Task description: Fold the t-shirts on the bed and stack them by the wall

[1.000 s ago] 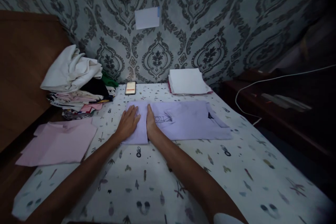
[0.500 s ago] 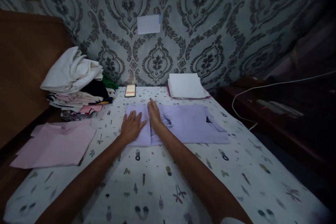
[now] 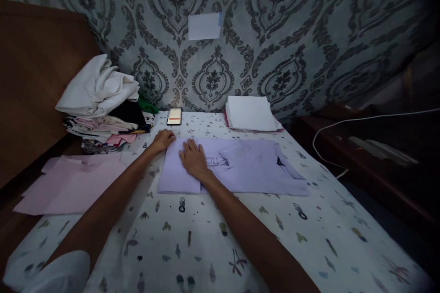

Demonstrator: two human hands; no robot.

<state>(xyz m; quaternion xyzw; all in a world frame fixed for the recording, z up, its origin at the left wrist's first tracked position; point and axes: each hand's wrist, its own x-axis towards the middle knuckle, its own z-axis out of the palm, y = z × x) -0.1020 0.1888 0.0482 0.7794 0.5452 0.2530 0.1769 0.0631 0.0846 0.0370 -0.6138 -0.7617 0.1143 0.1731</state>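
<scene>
A lavender shirt (image 3: 254, 169) lies on the patterned white sheet, long side across my view. Its left end is folded over into a flat panel, and dark lettering shows partly near the middle. My left hand (image 3: 164, 140) has its fingers curled together at the far left corner of the shirt, pinching the fabric there; the fingertips are partly hidden. Flat on the folded panel, close to its inner edge, rests my right hand (image 3: 193, 158) with fingers stretched out.
A pink garment (image 3: 75, 185) lies folded at left, below a heap of clothes (image 3: 103, 123) topped by white cloth. By the wall are a lit phone (image 3: 174, 116) and a white folded stack (image 3: 252, 112). A white cable (image 3: 326, 121) hangs at right.
My left hand has slid from lying flat on the panel to its far left corner, fingers now curled. My right hand has turned from edge-on to palm-down and moved slightly left. The view shifted slightly.
</scene>
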